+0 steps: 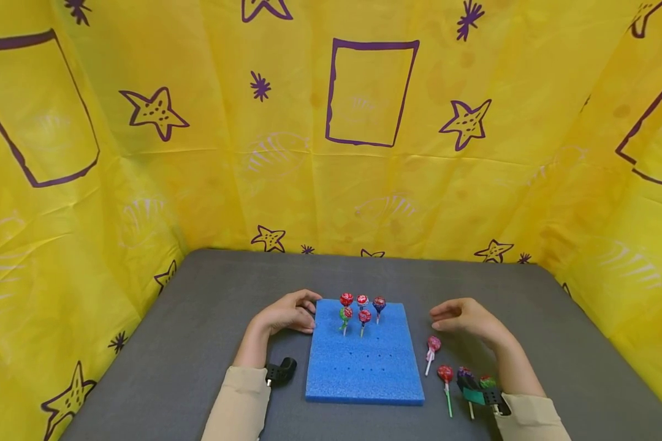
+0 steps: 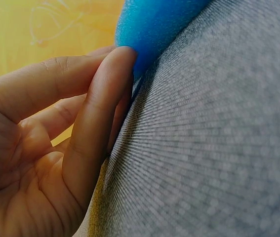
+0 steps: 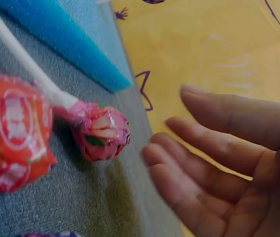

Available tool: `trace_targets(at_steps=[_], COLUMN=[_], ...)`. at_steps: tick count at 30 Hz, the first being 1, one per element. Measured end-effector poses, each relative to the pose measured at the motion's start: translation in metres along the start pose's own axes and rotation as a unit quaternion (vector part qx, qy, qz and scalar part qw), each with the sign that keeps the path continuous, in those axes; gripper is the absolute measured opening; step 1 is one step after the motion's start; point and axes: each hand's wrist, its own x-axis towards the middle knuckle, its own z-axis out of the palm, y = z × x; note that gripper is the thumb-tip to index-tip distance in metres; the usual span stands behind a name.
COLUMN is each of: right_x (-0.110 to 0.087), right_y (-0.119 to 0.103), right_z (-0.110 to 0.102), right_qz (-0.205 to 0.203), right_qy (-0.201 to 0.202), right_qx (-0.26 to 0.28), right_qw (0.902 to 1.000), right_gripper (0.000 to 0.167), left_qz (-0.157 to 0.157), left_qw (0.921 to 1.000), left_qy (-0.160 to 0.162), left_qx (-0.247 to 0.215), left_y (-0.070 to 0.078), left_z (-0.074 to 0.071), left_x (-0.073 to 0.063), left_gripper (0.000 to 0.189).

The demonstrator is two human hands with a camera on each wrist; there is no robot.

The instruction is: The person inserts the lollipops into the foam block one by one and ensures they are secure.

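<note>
My left hand (image 1: 291,312) rests at the far left corner of a blue foam board (image 1: 358,383), its thumb and fingertips against the edge. In the left wrist view, the thumb (image 2: 100,94) lies by the foam (image 2: 154,24); whether anything is pinched is unclear. Several wrapped lollipops stand upright in the board's far half, among them a green-and-red one (image 1: 346,313) and a dark blue one (image 1: 379,304). My right hand (image 1: 469,318) hovers right of the board, fingers apart and holding nothing. Nearest it, a pink lollipop (image 3: 102,131) lies on the table.
Nearer me lie a red lollipop (image 1: 445,373) with a green stick, a purple one (image 1: 465,372) and a green-and-red one (image 1: 487,382), partly covered by the right wrist camera (image 1: 493,397). Rows of small holes mark the board's near half. Yellow cloth (image 1: 309,202) encloses the grey table (image 1: 220,275).
</note>
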Motion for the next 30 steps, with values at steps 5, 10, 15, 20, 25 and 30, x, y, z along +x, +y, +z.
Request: trace_targets(at_steps=[5, 10, 15, 20, 25, 30], right_x=[0.0, 0.001, -0.001, -0.001, 0.001, 0.003], right_y=[0.004, 0.003, 0.002, 0.001, 0.002, 0.004], right_z=[0.001, 0.003, 0.006, 0.008, 0.011, 0.013], right_qz=[0.015, 0.037, 0.046, 0.046, 0.039, 0.033], right_qy=[-0.041, -0.043, -0.049, -0.06, -0.071, -0.076], right_qx=[-0.019, -0.027, -0.037, -0.028, -0.009, -0.005], right_qw=[0.9989, 0.998, 0.9971, 0.9967, 0.9967, 0.9965], right_gripper=[0.042, 0.039, 0.04, 0.04, 0.039, 0.035], left_qz=[0.004, 0.004, 0.002, 0.005, 0.007, 0.009], left_qw=[1.0, 1.0, 1.0, 1.0, 1.0, 1.0], left_qy=[-0.002, -0.001, -0.001, -0.002, -0.003, -0.002], left_qx=[-0.004, -0.005, -0.004, -0.003, -0.001, 0.0], left_y=[-0.002, -0.002, 0.0, 0.0, -0.001, 0.0], left_z=[0.0, 0.0, 0.0, 0.0, 0.0, 0.0], left_x=[0.001, 0.002, 0.0, -0.001, -0.001, -0.001], left_gripper=[0.058, 0.058, 0.058, 0.058, 0.058, 0.058])
